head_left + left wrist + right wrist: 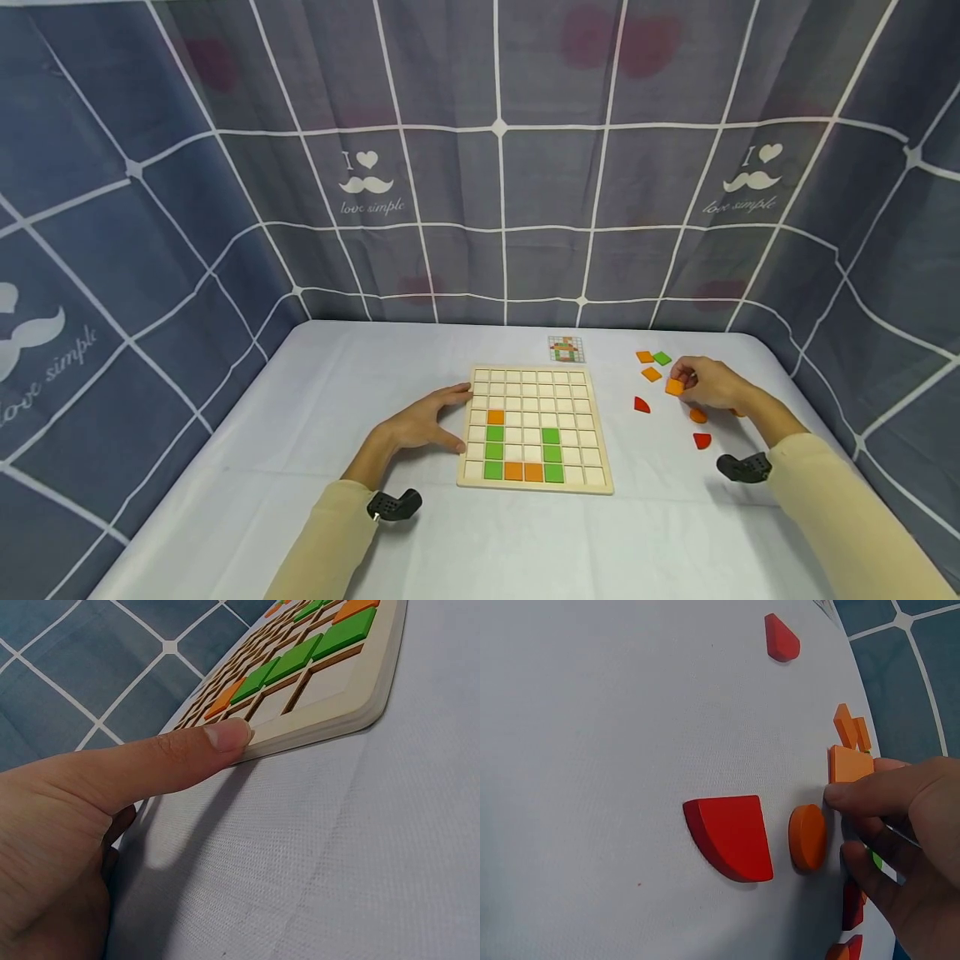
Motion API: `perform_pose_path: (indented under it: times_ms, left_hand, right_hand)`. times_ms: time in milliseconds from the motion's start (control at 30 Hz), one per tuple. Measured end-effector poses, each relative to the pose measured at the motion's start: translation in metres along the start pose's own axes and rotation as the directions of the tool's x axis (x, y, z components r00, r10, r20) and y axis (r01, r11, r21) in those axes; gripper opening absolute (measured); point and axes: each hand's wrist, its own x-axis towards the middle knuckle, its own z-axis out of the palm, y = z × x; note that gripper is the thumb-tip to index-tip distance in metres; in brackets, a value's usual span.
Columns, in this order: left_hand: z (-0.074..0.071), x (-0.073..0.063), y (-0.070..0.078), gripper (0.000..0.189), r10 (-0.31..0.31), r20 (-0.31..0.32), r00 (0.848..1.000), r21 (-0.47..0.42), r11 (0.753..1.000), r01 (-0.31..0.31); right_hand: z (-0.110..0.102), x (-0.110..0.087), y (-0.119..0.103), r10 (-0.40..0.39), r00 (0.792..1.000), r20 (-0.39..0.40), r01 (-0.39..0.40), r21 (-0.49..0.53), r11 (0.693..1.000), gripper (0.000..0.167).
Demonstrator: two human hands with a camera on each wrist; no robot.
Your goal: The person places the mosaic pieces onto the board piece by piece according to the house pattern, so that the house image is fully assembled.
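My right grip (708,385) pinches the orange tile (675,387) at its edge, right of centre in the head view; I cannot tell whether it clears the counter (525,542). If that pinch slackened, the tile could drop. Sweeping low, my other fingers could knock the orange disc (808,838) or red wedge (735,840) close by. My left grip (416,422) lies spread, thumb against the board (534,488) at lower centre; pushing too hard there could slide it and jolt the green tiles (494,451).

“I”, apparently “love simple”, on gridded curtain (457,179)
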Motion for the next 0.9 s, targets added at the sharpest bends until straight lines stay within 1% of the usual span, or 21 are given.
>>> perform_pose_path:
  times_ms: [67, 200, 300, 433, 667, 767, 900]
  left_hand:
    - [0.000, 0.000, 0.000, 0.101, 0.000, 0.003, 1.000, 0.000, 1.000, 0.000]
    - [-0.001, 0.000, -0.001, 0.102, -0.001, 0.010, 1.000, 0.002, 1.000, 0.001]
    - [-0.001, 0.001, -0.001, 0.102, 0.001, 0.011, 1.000, 0.011, 1.000, -0.001]
    - [-0.001, 0.001, -0.002, 0.101, 0.010, 0.011, 1.000, 0.020, 1.000, -0.010]
    - [-0.001, 0.002, -0.002, 0.100, 0.000, 0.000, 1.000, 0.018, 1.000, 0.000]
    - [0.000, 0.002, -0.001, 0.101, -0.003, -0.002, 1.000, 0.018, 1.000, 0.003]
    - [-0.001, 0.001, -0.001, 0.100, -0.003, -0.001, 1.000, 0.016, 1.000, 0.003]
  right_hand:
    - [0.000, -0.001, -0.001, -0.004, 1.000, 0.002, 0.004, 0.013, 1.000, 0.026]
    - [0.000, -0.002, -0.004, -0.007, 1.000, 0.015, 0.007, 0.046, 0.999, 0.020]
    - [-0.001, 0.000, -0.007, -0.015, 1.000, 0.019, 0.014, 0.066, 0.998, 0.017]
    - [0.001, 0.007, -0.015, -0.065, 0.998, 0.012, 0.065, 0.058, 0.996, 0.019]
    - [0.012, 0.012, -0.046, -0.151, 0.988, 0.027, 0.149, 0.064, 0.987, 0.016]
    - [0.019, 0.015, -0.058, -0.207, 0.978, 0.031, 0.204, 0.079, 0.976, 0.016]
    - [0.030, 0.020, -0.071, -0.262, 0.964, 0.040, 0.256, 0.117, 0.960, 0.012]
